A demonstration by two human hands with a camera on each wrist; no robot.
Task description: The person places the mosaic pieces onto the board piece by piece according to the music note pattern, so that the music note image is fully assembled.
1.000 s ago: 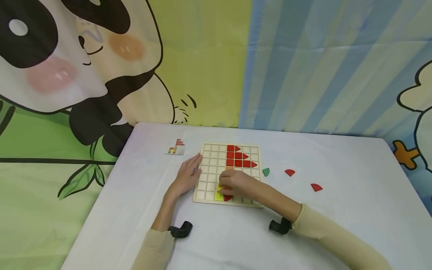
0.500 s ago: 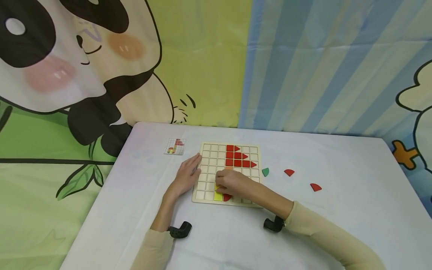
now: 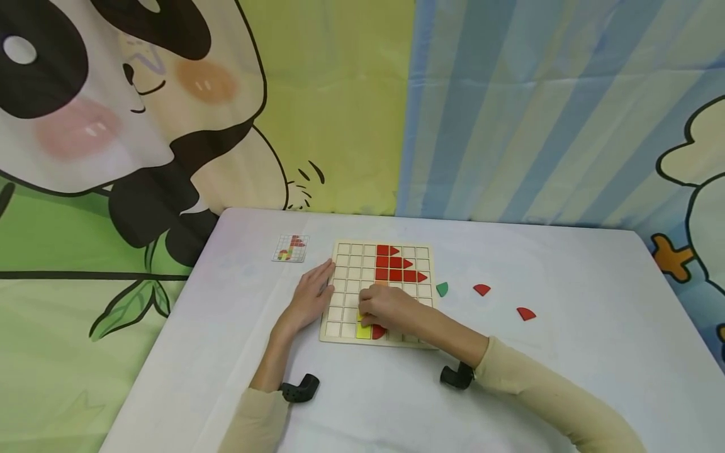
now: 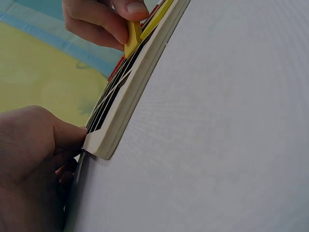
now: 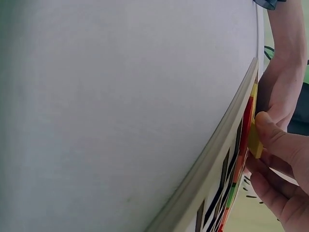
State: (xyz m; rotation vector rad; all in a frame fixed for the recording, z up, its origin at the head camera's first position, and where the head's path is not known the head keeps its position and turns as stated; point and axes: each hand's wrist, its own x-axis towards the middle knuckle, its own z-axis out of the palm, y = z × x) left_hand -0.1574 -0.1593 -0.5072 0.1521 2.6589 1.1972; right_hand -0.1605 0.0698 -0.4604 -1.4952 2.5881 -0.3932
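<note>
A wooden grid board [image 3: 342,286] lies on the white table. My right hand [image 3: 393,309] is over its lower middle, pinching a yellow tile [image 4: 131,43] between thumb and fingers. In the right wrist view the yellow tile [image 5: 255,140] is tilted on edge, close against the board. Below the fingertips a yellow square [image 3: 363,331] and a red rounded piece [image 3: 378,331] sit in the bottom row. My left hand [image 3: 308,301] rests along the board's left edge, fingers extended, its thumb [image 4: 70,135] touching the board's corner.
Red squares and pointed pieces [image 3: 396,275] fill part of the board's upper rows. A small pattern card [image 3: 291,248] lies to the upper left. On the right lie a green quarter piece [image 3: 442,289] and two red quarter pieces, one nearer [image 3: 526,313] and one farther [image 3: 482,289].
My right hand has shifted slightly left over the board and now covers more of the yellow area. The left hand stays at the board's edge. The head view has moved a little.
</note>
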